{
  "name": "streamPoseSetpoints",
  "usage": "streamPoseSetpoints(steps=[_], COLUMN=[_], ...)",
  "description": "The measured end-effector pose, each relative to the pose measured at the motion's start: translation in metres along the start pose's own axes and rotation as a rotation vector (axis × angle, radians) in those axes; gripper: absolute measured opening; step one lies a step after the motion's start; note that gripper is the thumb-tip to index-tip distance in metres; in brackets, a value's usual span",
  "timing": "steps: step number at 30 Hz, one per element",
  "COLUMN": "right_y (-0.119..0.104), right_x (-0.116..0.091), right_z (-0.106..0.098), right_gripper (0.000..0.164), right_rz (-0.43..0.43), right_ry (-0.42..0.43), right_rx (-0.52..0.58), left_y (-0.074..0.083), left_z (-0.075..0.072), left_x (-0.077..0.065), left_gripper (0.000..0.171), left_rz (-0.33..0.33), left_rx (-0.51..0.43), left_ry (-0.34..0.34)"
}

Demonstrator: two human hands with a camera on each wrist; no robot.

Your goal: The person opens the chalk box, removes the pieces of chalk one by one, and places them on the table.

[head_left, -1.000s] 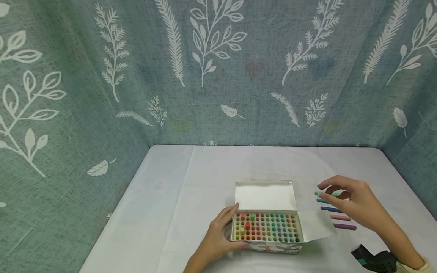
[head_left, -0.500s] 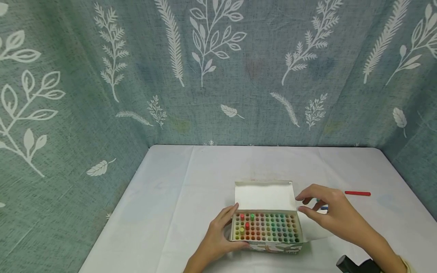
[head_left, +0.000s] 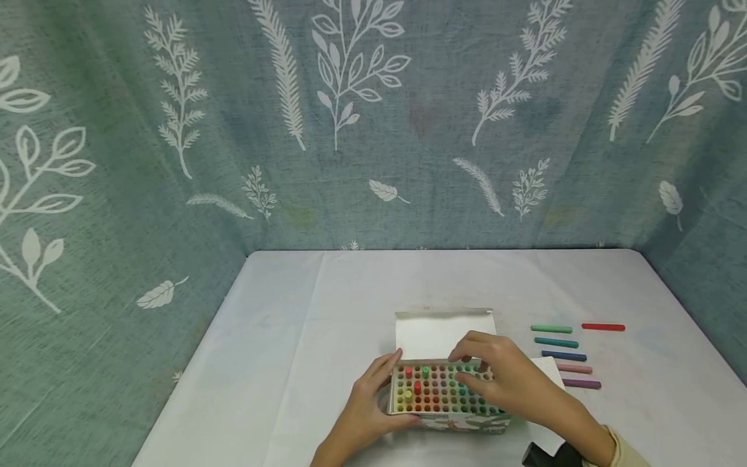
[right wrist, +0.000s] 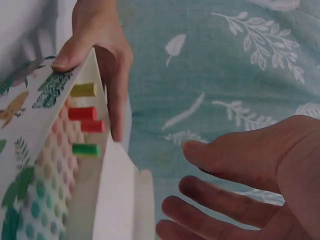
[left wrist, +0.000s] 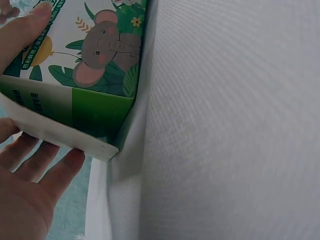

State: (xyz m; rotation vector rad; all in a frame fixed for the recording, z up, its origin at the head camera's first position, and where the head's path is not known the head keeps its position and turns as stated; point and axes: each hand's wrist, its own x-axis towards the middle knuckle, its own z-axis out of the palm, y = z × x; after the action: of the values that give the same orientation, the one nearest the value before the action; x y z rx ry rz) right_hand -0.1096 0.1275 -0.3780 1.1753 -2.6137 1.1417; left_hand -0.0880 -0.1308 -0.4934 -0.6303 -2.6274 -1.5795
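An open cardboard box [head_left: 463,423] of coloured sticks that look like chalk stands on the table, its inner tray full of round holes. My left hand [head_left: 367,405] grips its left end, thumb at the front and fingers at the back corner. In the left wrist view, that hand's fingers lie along a flap of the box, which has an elephant print [left wrist: 102,47]. Two red sticks [right wrist: 82,114], a yellow stick [right wrist: 84,90] and a green stick [right wrist: 86,150] poke up from the holes. My right hand [head_left: 510,376] hovers over the tray's right half, fingers loosely bent, holding nothing.
Right of the box lie loose sticks: light green [head_left: 551,329], teal [head_left: 556,342], blue [head_left: 563,355], pink [head_left: 574,368], purple [head_left: 582,384] and red [head_left: 604,327]. The raised lid [head_left: 428,331] stands behind; a side flap [head_left: 548,370] extends right. A leaf-print curtain [head_left: 350,214] surrounds the white table [head_left: 280,363].
My right hand has moved left from above the loose sticks to over the box, uncovering the row and the red stick. The left hand stays on the box. The head view has shifted slightly.
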Motion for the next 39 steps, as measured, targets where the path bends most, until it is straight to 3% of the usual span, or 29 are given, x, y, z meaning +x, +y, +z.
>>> streamPoseSetpoints(steps=[10, 18, 24, 31, 39], right_y=[0.006, 0.013, 0.014, 0.014, 0.016], right_x=[0.020, 0.022, 0.026, 0.029, 0.030], right_z=[0.038, 0.061, 0.066, 0.065, 0.065], right_gripper=[0.020, 0.028, 0.022, 0.017, 0.018], right_rz=[-0.025, -0.079, -0.066, -0.054, -0.043], right_ry=[-0.081, -0.095, -0.118, -0.153, -0.119], right_rx=[-0.118, -0.190, -0.207, -0.246, -0.176], left_y=[0.030, 0.035, 0.034, 0.034, 0.036], left_z=[-0.009, -0.011, -0.013, -0.011, -0.013], left_x=[0.001, -0.001, -0.002, 0.000, -0.001], left_gripper=[0.096, 0.093, 0.093, 0.093, 0.094], left_rz=[0.108, 0.086, 0.068, 0.107, 0.087], left_rx=[0.003, -0.040, -0.042, -0.042, -0.044], left_ry=[0.028, 0.010, -0.006, 0.006, -0.008])
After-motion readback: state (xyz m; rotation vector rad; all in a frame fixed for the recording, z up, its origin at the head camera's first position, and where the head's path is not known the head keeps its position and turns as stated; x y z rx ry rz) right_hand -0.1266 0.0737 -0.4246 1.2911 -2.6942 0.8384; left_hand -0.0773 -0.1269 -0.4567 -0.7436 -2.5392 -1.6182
